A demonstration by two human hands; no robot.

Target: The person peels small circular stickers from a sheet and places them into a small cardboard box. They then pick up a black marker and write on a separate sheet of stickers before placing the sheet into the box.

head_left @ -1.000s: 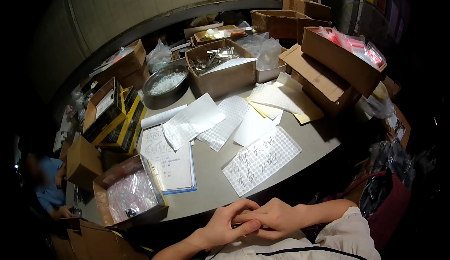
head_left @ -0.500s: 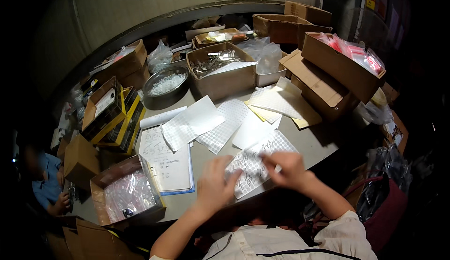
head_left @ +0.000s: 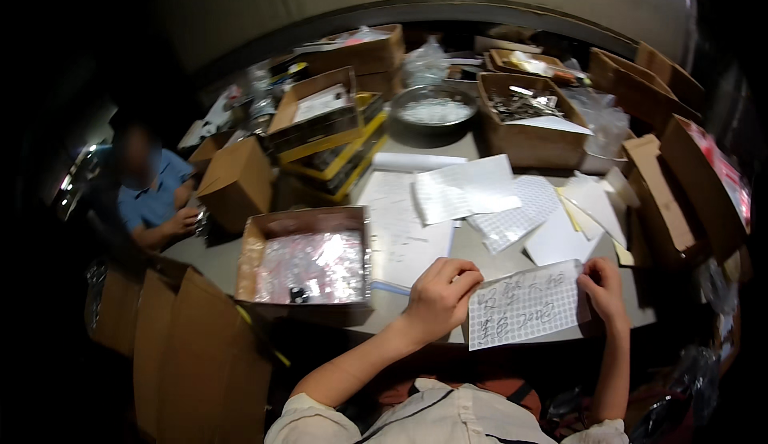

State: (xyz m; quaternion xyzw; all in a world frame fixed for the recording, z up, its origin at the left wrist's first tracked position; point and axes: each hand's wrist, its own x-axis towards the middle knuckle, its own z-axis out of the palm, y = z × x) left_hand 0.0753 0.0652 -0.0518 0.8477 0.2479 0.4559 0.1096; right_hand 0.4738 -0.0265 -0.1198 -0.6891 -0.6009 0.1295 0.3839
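A white sheet of small round stickers point(head_left: 524, 310), with dark handwriting across it, is held tilted at the table's near edge. My left hand point(head_left: 440, 298) is closed on its upper left edge, thumb and fingers pinched together. At its upper right corner, my right hand point(head_left: 603, 287) pinches the sheet. Just beyond lie a second dotted sheet point(head_left: 510, 218), a plain white paper point(head_left: 562, 242) and a curled white sheet point(head_left: 466, 190). Left of these rests a written page point(head_left: 404, 232) on a blue-edged pad.
An open carton point(head_left: 370, 280) of clear plastic bags stands at left. Behind are a metal bowl point(head_left: 433, 128) of small clear pieces and a carton point(head_left: 534, 150) of metal parts. More boxes point(head_left: 664, 196) crowd the right. Another person point(head_left: 156, 192) in blue sits at far left.
The view has swung left, so the table's things appear farther right. My hands have moved apart to the sheet's two sides, and more of its handwriting shows.
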